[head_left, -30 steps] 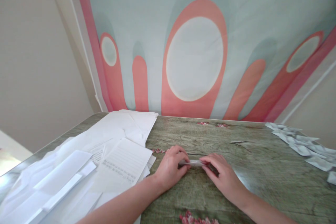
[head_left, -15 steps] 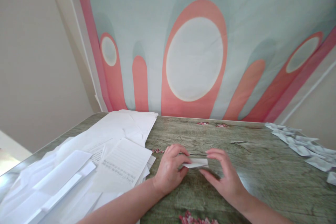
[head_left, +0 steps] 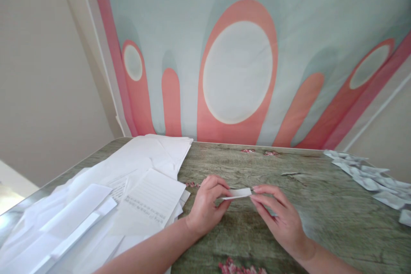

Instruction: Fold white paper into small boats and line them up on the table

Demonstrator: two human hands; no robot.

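A small folded piece of white paper [head_left: 240, 193] is held above the table between my two hands. My left hand [head_left: 208, 203] pinches its left end, with the thumb below and the fingers curled over. At the other end, my right hand [head_left: 279, 209] has its fingertips closed in on the paper's edge. The paper looks like a narrow strip, slightly tilted, with its right end a little higher.
Loose white sheets [head_left: 135, 154] and a lined page with writing [head_left: 154, 199] lie piled on the left. Several folded paper pieces [head_left: 362, 177] form a row along the right side of the wood-patterned table [head_left: 327, 222]. A patterned cloth [head_left: 180, 17] hangs behind.
My right hand's fingertips have come together on the paper's right end, where they were spread around it before. The paper has turned slightly, its right end rising.
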